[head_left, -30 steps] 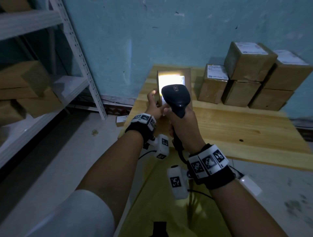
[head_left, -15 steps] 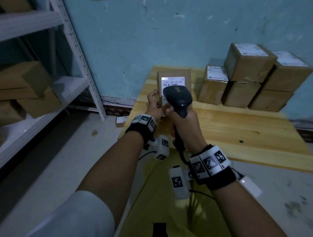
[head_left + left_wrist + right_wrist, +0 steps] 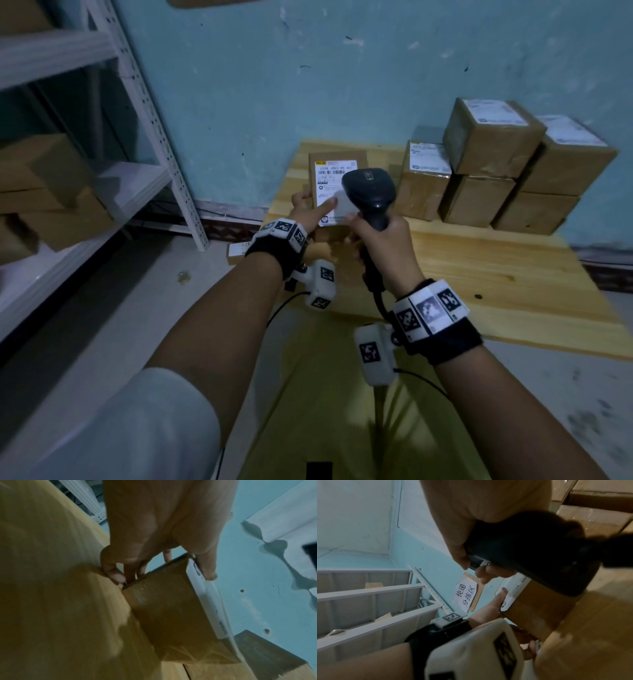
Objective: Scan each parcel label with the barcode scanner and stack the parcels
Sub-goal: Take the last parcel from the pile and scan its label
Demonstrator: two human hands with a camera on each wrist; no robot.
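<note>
A brown cardboard parcel (image 3: 337, 161) with a white label (image 3: 334, 178) stands tilted up on the wooden table (image 3: 479, 267) at its far left corner. My left hand (image 3: 308, 209) grips its left edge, thumb across the label. In the left wrist view the fingers (image 3: 115, 573) curl behind the parcel (image 3: 164, 608) and the thumb lies on the label. My right hand (image 3: 380, 236) grips the handle of a black barcode scanner (image 3: 370, 192), whose head sits just in front of the label. In the right wrist view the scanner (image 3: 530, 553) fills the hand, over the parcel (image 3: 537, 608).
Several labelled brown parcels (image 3: 493, 137) are stacked at the table's back right against the blue wall. A white metal shelf rack (image 3: 150, 113) with cardboard boxes (image 3: 44, 192) stands to the left. A small box (image 3: 238, 251) lies on the floor beside the table. The scanner's cable (image 3: 380, 301) hangs down.
The bright scanner light on the label one second ago has gone out. The parcel stays held upright; the scanner has shifted slightly right and the label's barcode now shows.
</note>
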